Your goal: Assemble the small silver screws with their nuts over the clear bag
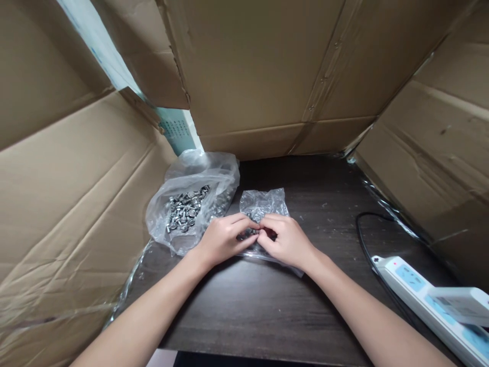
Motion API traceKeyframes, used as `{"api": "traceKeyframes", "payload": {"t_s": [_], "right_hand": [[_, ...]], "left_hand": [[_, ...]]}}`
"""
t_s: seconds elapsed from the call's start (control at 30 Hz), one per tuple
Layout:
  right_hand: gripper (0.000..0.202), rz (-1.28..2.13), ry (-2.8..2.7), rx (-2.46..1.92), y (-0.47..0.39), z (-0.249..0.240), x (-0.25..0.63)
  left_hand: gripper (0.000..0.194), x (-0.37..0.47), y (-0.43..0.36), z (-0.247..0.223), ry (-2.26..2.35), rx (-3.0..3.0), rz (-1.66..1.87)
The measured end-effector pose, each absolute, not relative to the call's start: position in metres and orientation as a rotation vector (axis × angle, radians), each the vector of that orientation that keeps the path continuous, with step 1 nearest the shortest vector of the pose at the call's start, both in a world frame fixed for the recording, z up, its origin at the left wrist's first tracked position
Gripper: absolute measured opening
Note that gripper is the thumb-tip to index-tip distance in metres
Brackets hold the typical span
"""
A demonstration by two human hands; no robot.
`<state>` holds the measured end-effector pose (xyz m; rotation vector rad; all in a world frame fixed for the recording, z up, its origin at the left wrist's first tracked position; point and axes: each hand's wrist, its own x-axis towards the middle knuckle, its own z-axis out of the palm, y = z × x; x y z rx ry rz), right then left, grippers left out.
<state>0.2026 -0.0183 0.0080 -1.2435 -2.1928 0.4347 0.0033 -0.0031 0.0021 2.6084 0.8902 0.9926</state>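
Note:
My left hand and my right hand meet over a small clear plastic bag on the dark table. The fingertips of both are pinched together, and whatever is between them is too small to make out. Dark metallic pieces show in the small bag under my fingers. Left of my hands, a larger translucent bag lies open with many silver screws inside.
Cardboard walls surround the dark wooden table at the back and both sides. A white power strip with a black cable lies at the right.

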Motion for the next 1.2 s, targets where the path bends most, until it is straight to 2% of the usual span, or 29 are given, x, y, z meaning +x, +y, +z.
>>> {"api": "traceKeyframes", "payload": {"t_s": [1.2], "right_hand": [[0.016, 0.479, -2.199, -1.194, -0.0179, 0.0071, 0.2051]], "left_hand": [[0.011, 0.002, -0.0028, 0.0023, 0.886, 2.621, 1.028]]}}
